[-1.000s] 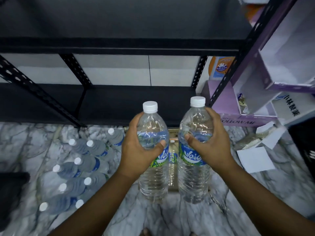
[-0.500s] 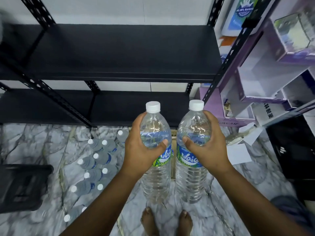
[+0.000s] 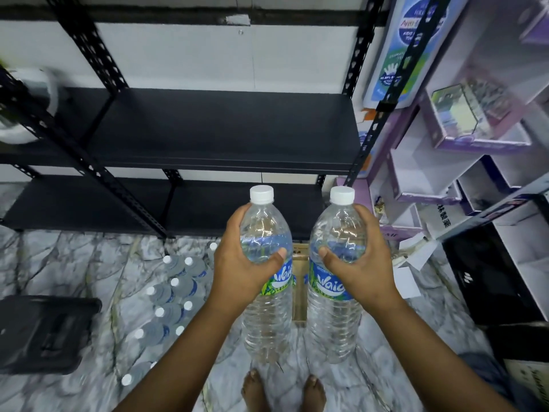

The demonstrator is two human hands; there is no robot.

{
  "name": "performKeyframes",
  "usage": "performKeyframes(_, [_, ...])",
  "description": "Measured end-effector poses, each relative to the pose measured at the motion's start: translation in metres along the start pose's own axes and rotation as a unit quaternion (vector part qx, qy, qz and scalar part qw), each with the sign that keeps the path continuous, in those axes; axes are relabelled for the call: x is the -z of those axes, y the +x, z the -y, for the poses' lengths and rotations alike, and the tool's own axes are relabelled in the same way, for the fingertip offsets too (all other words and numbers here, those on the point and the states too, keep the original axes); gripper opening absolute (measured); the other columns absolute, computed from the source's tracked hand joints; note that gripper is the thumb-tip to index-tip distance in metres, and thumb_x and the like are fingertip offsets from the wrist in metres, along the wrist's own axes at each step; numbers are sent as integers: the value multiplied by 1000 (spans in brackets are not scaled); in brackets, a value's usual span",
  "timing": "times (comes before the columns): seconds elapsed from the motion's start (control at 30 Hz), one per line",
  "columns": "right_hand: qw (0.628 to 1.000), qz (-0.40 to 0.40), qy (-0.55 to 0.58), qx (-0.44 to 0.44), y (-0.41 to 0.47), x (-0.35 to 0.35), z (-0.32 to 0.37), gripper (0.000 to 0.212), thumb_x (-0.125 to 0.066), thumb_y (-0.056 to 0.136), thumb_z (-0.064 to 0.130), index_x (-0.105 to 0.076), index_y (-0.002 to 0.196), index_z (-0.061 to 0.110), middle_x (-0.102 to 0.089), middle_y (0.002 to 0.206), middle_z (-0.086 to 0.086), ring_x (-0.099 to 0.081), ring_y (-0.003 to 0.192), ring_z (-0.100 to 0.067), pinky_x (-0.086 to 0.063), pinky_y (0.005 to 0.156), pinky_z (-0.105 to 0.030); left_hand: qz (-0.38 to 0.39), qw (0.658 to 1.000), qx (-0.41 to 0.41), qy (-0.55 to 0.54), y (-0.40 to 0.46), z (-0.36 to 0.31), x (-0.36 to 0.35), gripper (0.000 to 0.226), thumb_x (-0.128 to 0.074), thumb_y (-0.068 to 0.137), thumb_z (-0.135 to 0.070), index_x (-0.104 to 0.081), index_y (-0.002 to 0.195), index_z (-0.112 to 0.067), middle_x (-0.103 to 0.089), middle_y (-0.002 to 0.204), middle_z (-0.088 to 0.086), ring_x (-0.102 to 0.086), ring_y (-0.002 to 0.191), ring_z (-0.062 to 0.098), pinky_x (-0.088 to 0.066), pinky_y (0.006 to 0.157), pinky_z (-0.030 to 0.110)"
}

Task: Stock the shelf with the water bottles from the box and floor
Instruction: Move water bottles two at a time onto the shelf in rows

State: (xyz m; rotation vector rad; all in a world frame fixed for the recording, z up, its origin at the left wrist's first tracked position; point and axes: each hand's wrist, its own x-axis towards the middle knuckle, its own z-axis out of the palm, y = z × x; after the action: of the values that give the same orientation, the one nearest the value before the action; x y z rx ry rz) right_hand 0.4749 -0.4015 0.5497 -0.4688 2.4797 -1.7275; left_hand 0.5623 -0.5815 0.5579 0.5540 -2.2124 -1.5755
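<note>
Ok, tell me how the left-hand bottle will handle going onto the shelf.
The left hand grips a bottle that looks full, so probably heavy for its size. Its thin ribbed wall may flex under a squeeze. Tall and narrow, it could tip on the shelf if set down tilted.

Single head-worn wide-angle view, looking forward and steeply down. Near field: both forearms reaching out from the bottom edge, bare feet (image 3: 283, 391) directly below. Beyond: marble floor (image 3: 74, 263) and black shelf (image 3: 208, 129). Edges curve; no second view.
</note>
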Motion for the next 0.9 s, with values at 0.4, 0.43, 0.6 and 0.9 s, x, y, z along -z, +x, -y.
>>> performKeyframes(0.4, [998,-16,12,57,-3,42,49,75,-78,60,44,-36,119,65,-53,123,22,-56,115,-4,-49,98,-33,-10,999,-44,-8,-13,-59,0,72,-77,64,-38,-39,121,-62,-62,117,-12,-63,107,11,-55,89,35])
performKeyframes(0.43, [998,-19,13,64,-2,46,53,75,-79,60,42,-36,119,63,-52,122,26,-55,113,1,-49,97,-28,-12,999,-51,-8,-12,-64,0,73,-79,66,-32,-39,119,-63,-63,116,-13,-64,105,8,-54,87,30])
performKeyframes(0.6, [994,-35,20,102,7,68,75,75,-77,61,46,-37,124,55,-53,118,25,-56,107,1,-45,90,-19,-23,996,-86,-7,-8,-98,-4,78,-82,71,-11,-41,119,-55,-63,111,-19,-64,97,0,-50,77,13])
performKeyframes(0.9, [980,-49,18,193,23,114,136,70,-71,58,53,-34,116,70,-52,116,27,-55,107,-2,-42,88,-17,-62,985,-161,-22,-5,-168,-1,80,-81,72,-9,-43,110,-68,-64,106,-23,-65,96,0,-53,75,15])
